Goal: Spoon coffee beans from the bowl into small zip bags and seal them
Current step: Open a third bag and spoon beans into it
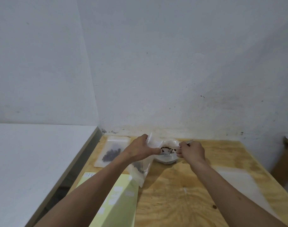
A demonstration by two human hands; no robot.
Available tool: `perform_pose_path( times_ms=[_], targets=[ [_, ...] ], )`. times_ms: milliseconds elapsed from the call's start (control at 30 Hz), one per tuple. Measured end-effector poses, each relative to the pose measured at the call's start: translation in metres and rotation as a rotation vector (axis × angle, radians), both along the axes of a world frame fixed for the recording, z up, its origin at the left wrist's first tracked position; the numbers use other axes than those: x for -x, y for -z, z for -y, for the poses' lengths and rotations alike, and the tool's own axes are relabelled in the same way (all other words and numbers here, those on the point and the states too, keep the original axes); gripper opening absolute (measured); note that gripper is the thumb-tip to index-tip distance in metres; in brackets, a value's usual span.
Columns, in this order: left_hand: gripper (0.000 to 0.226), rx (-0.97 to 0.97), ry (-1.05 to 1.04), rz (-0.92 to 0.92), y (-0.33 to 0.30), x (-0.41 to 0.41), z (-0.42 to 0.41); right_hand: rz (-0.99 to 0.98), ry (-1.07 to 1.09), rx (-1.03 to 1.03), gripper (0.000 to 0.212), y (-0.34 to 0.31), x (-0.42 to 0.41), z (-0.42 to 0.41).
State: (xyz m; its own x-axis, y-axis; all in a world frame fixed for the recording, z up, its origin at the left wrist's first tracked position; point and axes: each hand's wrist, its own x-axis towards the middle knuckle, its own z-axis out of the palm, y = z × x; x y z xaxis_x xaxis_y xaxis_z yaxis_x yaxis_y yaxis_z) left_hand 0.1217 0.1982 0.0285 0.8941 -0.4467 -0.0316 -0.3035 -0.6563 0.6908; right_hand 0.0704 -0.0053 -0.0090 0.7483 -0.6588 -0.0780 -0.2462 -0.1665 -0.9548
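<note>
Plastic: two zip bags [140, 167], one gripped by left hand [140, 149]; right hand [191, 150] grips spoon [166, 154].

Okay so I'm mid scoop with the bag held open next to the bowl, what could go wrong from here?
1. The left hand holds the open zip bag beside the bowl, not over it, so beans may drop off the spoon onto the table.
2. The bag sags with beans inside; a loosened grip might spill them.
3. One stray bean already lies near the table's front.
</note>
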Motion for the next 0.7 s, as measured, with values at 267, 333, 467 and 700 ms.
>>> perform_pose_path(
  times_ms=[267, 333, 467, 700],
  targets=[
    [0.063, 0.044, -0.028, 0.032, -0.002, -0.003, -0.008, 0.058, 0.082, -0.214, 0.019, -0.007, 0.004, 0.027],
    [0.062, 0.07, -0.028, 0.037, -0.004, -0.001, -0.007, 0.089, 0.088, -0.231, 0.016, -0.018, 0.009, 0.034],
    [0.057, 0.117, -0.008, 0.041, -0.007, 0.005, -0.002, 0.181, 0.062, -0.263, 0.014, -0.045, 0.019, 0.046],
    [0.052, 0.105, 0.026, 0.059, -0.018, 0.016, 0.022, 0.332, -0.041, -0.215, 0.012, -0.088, 0.04, 0.036]
  ],
)
